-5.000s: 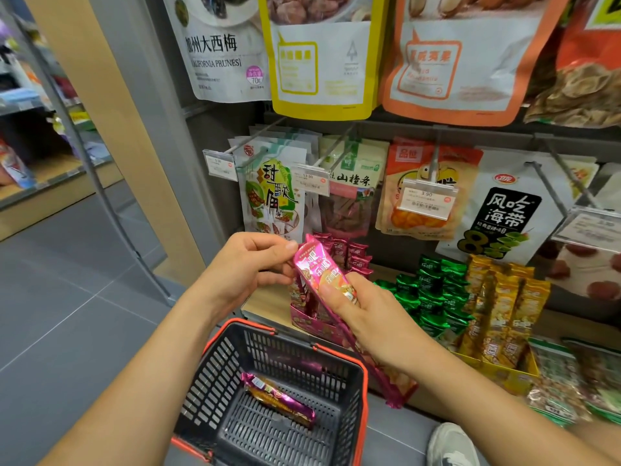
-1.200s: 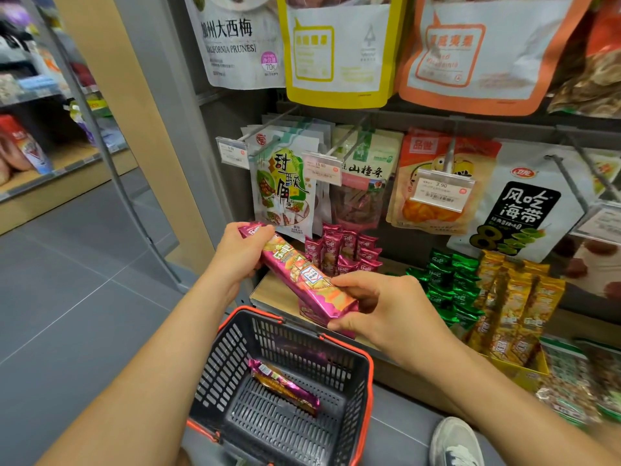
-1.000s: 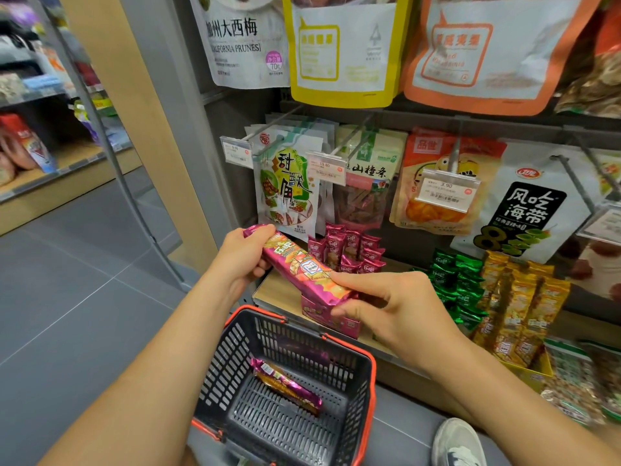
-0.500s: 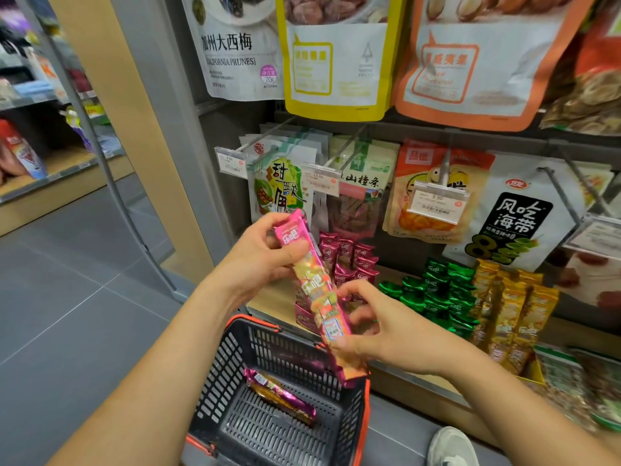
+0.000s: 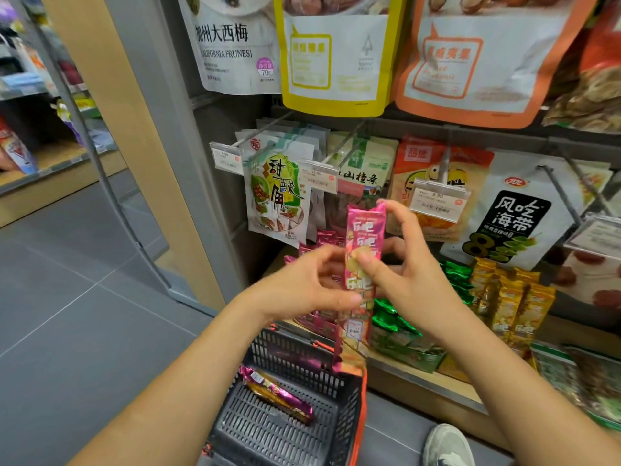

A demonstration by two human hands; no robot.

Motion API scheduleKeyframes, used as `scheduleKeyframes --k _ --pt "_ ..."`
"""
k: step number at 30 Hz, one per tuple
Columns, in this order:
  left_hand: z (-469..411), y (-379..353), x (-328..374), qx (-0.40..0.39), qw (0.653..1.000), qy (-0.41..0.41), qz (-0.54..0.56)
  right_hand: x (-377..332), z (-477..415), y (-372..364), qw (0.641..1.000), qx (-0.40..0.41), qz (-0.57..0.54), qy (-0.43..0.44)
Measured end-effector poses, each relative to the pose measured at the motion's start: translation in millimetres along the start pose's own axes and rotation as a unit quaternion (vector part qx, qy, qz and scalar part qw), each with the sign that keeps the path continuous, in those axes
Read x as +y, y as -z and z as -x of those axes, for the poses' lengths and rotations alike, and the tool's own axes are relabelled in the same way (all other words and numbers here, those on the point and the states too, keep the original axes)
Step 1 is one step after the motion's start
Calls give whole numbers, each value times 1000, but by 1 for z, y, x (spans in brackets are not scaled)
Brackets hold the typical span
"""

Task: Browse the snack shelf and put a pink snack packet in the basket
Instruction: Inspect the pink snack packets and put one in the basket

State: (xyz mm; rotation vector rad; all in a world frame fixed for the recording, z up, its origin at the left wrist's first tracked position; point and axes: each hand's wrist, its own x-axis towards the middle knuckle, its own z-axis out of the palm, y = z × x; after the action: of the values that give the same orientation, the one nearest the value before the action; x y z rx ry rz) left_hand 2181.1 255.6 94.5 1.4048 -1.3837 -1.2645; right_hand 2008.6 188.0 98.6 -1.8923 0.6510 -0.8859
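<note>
A long pink snack packet (image 5: 364,237) stands upright in front of the shelf, above the basket. My right hand (image 5: 410,270) grips it, thumb on its front at mid-height and fingers reaching up to its top corner. My left hand (image 5: 302,287) touches its left side with curled fingers. Its lower end hangs over the far rim of the dark basket (image 5: 356,408) with orange trim. Another pink packet (image 5: 275,393) lies on the basket floor. More pink packets (image 5: 322,238) stand in a box on the shelf behind my hands.
Green packets (image 5: 393,317) and yellow packets (image 5: 510,297) fill boxes to the right on the wooden shelf (image 5: 423,378). Bags hang on hooks with price tags (image 5: 438,200) above. A grey tiled aisle floor (image 5: 67,297) lies to the left. A shoe (image 5: 447,445) shows below.
The packet has swung from slanted to upright and risen. My right hand moved from its lower end up to its middle and top. My left hand slid down from the top to its side.
</note>
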Motion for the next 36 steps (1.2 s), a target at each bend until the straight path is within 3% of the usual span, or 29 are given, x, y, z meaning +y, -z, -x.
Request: scheduleKeyframes --k 3,8,11,15,17,20,24,29,32,36 --pt "2 -6 -10 -86 988 42 -123 -3 -1 -2 998 16 -65 -15" --pt "9 13 -29 -117 978 106 -133 -11 2 -2 999 2 -28 -28" --pt "8 22 -40 -81 973 102 -192 -15 4 5 998 -20 16 -62" --pt "-6 19 -43 -27 981 64 -183 -27 5 16 993 -52 53 -96" --pt "-15 10 -42 -18 983 27 -181 -37 7 21 990 -48 116 -63" --pt "-34 0 -39 57 977 -27 -205 -47 10 23 961 -29 272 43" --pt "-63 5 -49 163 951 -25 -261 -51 12 27 927 82 349 114" --pt "-86 -1 -80 59 885 38 -460 -50 6 19 891 92 395 202" --pt "-95 -7 -90 31 863 66 -499 -42 -7 8 878 58 422 219" --pt "-96 -8 -95 22 862 85 -500 -20 -41 -3 885 27 422 195"
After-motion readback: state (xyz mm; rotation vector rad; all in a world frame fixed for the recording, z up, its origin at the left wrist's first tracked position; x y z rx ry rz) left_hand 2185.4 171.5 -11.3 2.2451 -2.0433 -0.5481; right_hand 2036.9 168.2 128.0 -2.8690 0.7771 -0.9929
